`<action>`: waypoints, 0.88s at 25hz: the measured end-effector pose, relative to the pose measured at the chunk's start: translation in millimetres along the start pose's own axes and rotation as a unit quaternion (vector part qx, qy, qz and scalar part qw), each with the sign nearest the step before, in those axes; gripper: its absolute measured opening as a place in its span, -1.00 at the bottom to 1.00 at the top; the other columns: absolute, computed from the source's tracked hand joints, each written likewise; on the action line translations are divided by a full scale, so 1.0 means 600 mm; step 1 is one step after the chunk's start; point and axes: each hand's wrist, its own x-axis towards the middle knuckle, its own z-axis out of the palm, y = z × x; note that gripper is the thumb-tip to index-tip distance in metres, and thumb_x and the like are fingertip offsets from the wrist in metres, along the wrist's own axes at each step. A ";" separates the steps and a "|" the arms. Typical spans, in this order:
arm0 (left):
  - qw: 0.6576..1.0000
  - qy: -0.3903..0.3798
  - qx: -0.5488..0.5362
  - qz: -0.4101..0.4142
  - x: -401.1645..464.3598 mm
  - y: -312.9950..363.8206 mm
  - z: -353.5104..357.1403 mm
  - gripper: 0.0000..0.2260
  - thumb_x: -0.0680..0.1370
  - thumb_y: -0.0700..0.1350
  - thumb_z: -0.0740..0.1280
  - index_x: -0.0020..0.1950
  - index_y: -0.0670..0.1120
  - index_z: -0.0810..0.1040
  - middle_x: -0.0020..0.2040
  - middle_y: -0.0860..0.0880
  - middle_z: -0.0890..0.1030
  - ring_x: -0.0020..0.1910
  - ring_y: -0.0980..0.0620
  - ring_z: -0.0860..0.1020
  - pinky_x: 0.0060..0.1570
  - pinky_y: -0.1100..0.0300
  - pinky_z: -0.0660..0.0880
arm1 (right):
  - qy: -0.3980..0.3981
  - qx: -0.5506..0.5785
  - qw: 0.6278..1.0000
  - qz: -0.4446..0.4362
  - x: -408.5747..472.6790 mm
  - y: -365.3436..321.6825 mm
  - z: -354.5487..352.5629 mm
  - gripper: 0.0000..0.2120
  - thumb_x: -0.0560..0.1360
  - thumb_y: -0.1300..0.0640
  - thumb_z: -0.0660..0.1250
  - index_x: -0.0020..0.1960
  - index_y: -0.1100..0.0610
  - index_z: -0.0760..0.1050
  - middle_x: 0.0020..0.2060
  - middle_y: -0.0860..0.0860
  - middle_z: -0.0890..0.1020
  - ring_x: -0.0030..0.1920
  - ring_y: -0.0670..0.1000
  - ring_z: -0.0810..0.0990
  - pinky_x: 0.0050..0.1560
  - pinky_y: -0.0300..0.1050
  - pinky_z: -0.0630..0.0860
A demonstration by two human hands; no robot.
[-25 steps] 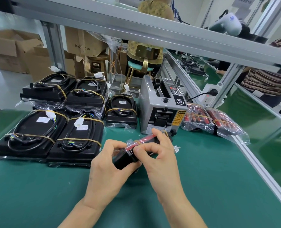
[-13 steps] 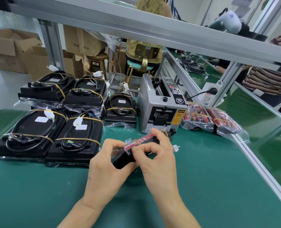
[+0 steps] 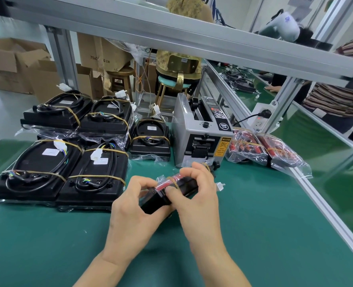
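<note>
As L hand (image 3: 130,214), R hand (image 3: 200,206) grip, black part (image 3: 153,201) btwn (touches both).

A cardboard box (image 3: 101,52) behind the bench bears "75x3… 0 CM", partly hidden. The grey tape dispenser (image 3: 200,133) carries a round "SEMI" badge and a yellow warning label, its small print unreadable.

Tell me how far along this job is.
Done: the black units at left are banded, and two bagged packs lie right of the dispenser. In hand: the left hand grips a black part while the right hand pinches its rubber band. Left: probably seating that band and setting the part down.
</note>
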 end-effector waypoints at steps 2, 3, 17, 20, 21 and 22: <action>1.000 -0.002 0.005 0.001 -0.001 0.001 0.000 -0.59 0.19 0.02 0.53 -0.05 0.18 0.46 -0.06 0.27 0.59 -0.04 0.28 0.56 -0.06 0.56 0.38 | 0.002 0.051 0.999 0.013 0.001 0.006 0.000 -0.69 0.40 0.30 0.39 -0.01 -0.07 0.53 0.21 -0.33 0.42 0.34 -0.22 0.33 0.41 0.06 0.23; 1.000 0.000 0.006 0.002 0.000 0.000 0.000 -0.58 0.18 0.02 0.52 -0.04 0.20 0.45 -0.06 0.28 0.59 -0.04 0.28 0.56 -0.07 0.56 0.38 | -0.001 0.055 0.998 0.012 0.000 0.006 -0.001 -0.69 0.42 0.28 0.38 0.01 -0.10 0.51 0.21 -0.35 0.40 0.34 -0.26 0.30 0.43 0.06 0.20; 1.000 -0.024 0.012 0.014 0.007 -0.005 -0.008 -0.58 0.18 0.01 0.54 -0.05 0.18 0.47 -0.06 0.23 0.61 -0.02 0.24 0.58 -0.01 0.51 0.41 | -0.008 -0.132 0.990 -0.044 0.027 0.001 -0.023 -0.77 0.42 0.01 0.41 -0.01 -0.23 0.43 0.03 -0.32 0.48 0.22 -0.28 0.29 0.24 -0.17 0.05; 0.999 -0.029 -0.011 0.024 0.015 -0.018 -0.025 -0.57 0.18 -0.07 0.55 -0.04 0.17 0.50 -0.05 0.23 0.62 -0.02 0.27 0.59 0.05 0.50 0.42 | 0.001 -0.134 0.990 -0.041 0.060 0.015 -0.062 -0.67 0.47 0.15 0.35 -0.02 -0.28 0.39 0.06 -0.37 0.46 0.22 -0.26 0.31 0.22 -0.23 0.03; 0.999 -0.027 -0.031 0.020 0.021 -0.025 -0.034 -0.55 0.17 -0.10 0.56 -0.03 0.16 0.51 -0.04 0.19 0.64 -0.03 0.26 0.60 0.07 0.48 0.43 | -0.019 -0.117 0.992 -0.039 0.072 0.022 -0.081 -0.65 0.48 0.16 0.36 0.07 -0.28 0.41 0.14 -0.37 0.44 0.26 -0.28 0.29 0.34 -0.17 0.04; 0.998 -0.028 -0.054 0.013 0.027 -0.031 -0.045 -0.54 0.16 -0.12 0.56 -0.02 0.13 0.52 -0.03 0.13 0.65 -0.02 0.22 0.60 0.08 0.45 0.45 | -0.057 -0.099 0.993 -0.041 0.084 0.028 -0.100 -0.61 0.49 0.17 0.37 0.17 -0.25 0.42 0.24 -0.34 0.42 0.32 -0.30 0.27 0.43 -0.14 0.06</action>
